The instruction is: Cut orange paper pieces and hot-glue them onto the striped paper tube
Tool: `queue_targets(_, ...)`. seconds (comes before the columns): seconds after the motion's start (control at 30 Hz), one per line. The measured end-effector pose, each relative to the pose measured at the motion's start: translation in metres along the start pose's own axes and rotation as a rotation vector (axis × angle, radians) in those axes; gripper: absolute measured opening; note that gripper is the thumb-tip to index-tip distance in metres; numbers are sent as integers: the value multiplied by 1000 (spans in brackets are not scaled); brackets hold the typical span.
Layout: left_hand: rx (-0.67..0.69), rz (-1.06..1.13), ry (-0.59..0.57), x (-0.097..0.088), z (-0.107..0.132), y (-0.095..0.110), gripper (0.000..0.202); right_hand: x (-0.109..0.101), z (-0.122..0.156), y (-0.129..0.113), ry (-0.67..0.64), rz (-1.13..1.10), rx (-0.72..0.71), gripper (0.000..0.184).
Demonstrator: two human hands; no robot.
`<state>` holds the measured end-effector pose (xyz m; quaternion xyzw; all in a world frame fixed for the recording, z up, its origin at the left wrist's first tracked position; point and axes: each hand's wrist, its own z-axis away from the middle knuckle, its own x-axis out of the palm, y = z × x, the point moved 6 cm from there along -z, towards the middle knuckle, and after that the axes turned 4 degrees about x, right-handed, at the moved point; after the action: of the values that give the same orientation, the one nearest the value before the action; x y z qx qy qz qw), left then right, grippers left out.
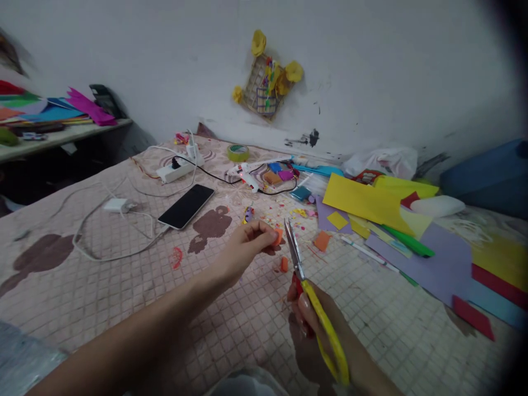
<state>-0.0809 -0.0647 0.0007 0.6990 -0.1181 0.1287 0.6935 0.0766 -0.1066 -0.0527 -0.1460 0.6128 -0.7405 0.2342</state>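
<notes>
My left hand (pixel 256 237) pinches a small piece of orange paper (pixel 279 237) between thumb and fingertips. In my right hand (pixel 310 314) is a pair of scissors (pixel 325 324) with a yellow and red handle. Their blades (pixel 293 245) point away from me, slightly parted, just right of the orange paper and not touching it. A small folded orange piece (pixel 284 264) lies on the patterned cloth between my hands. Another orange scrap (pixel 322 241) lies beyond the blades to the right. Tiny paper clippings (pixel 303 213) are scattered behind them.
A phone (pixel 186 207) with a charging cable lies left, near a power strip (pixel 180 168). A glue gun (pixel 248 179) and green tape roll (pixel 238 153) stand farther back. Coloured sheets (pixel 363 203) spread along the right. A woven decoration (pixel 266 82) hangs on the wall.
</notes>
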Motion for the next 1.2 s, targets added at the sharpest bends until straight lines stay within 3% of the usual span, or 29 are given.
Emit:
queue_targets(0.37, 112, -116, 69, 2, 6, 8, 17, 4, 4, -24, 65, 219, 10, 31)
queue_targets(0.93, 100, -100, 46, 4, 8, 10, 15, -2, 2, -19, 112, 199, -26, 25)
queue_targets(1.2, 107, -99, 38, 5, 8, 10, 15, -1, 4, -20, 54, 215, -17, 28)
